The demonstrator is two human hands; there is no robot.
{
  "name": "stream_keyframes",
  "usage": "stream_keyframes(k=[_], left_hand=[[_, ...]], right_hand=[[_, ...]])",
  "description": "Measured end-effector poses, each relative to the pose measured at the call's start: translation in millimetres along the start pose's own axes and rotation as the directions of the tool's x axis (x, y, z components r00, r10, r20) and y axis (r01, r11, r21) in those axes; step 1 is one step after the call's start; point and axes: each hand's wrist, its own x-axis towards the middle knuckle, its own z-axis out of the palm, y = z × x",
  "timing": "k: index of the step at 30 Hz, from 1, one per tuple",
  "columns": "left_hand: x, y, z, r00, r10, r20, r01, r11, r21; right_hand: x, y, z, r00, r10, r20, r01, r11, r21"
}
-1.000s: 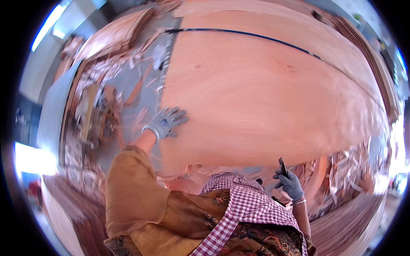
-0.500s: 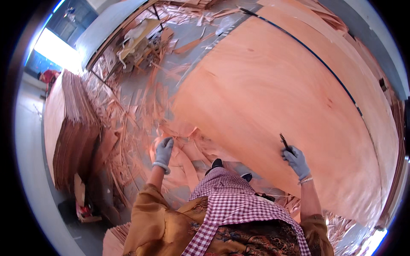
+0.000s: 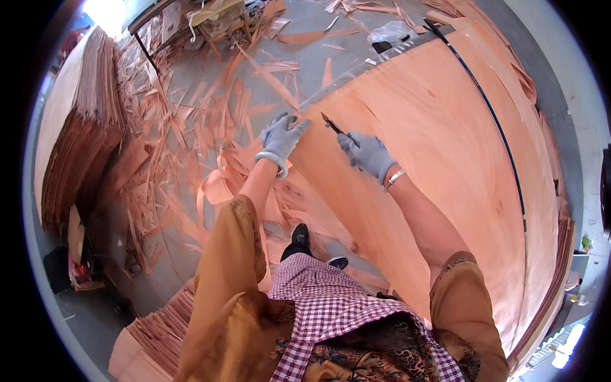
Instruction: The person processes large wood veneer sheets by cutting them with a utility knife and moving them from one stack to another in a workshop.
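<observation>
In a grey glove, my left hand (image 3: pixel 281 136) is by the near-left edge of a large orange-brown wood veneer sheet (image 3: pixel 407 121). Its fingers are apart, and I see nothing held in them. Over the sheet, close by, my gloved right hand (image 3: pixel 368 153) is closed round a slim dark knife (image 3: pixel 331 123), its tip pointing up and left towards the sheet's corner. A long thin dark strip (image 3: pixel 489 105) lies bent across the right part of the sheet.
Torn veneer strips (image 3: pixel 216 184) litter the grey floor left of the sheet. A tall veneer stack (image 3: pixel 79 140) stands far left, another stack (image 3: pixel 159 325) at lower left. A table leg (image 3: pixel 146 52) and a clear plastic bag (image 3: pixel 391 33) are farther off.
Both hands have moved up and closer together, towards the sheet's left corner. The right hand carries the knife along; the left has loosened from a fist. The view has shifted.
</observation>
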Motion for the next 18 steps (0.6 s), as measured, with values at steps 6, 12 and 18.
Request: stream_keyframes(k=[6, 12, 18], left_hand=[[24, -15, 0, 0.930, -0.174, 0.324, 0.301, 0.867, -0.398], [31, -23, 10, 0.922, -0.183, 0.340, 0.338, 0.809, -0.481], [34, -35, 16, 0.915, -0.175, 0.363, 0.341, 0.815, -0.468]], right_hand=[[30, -16, 3, 0.997, -0.049, -0.053, 0.039, 0.985, -0.168], [37, -19, 6, 0.992, 0.035, 0.119, -0.018, 0.990, -0.143], [43, -29, 19, 0.988, -0.147, -0.036, 0.105, 0.837, -0.537]])
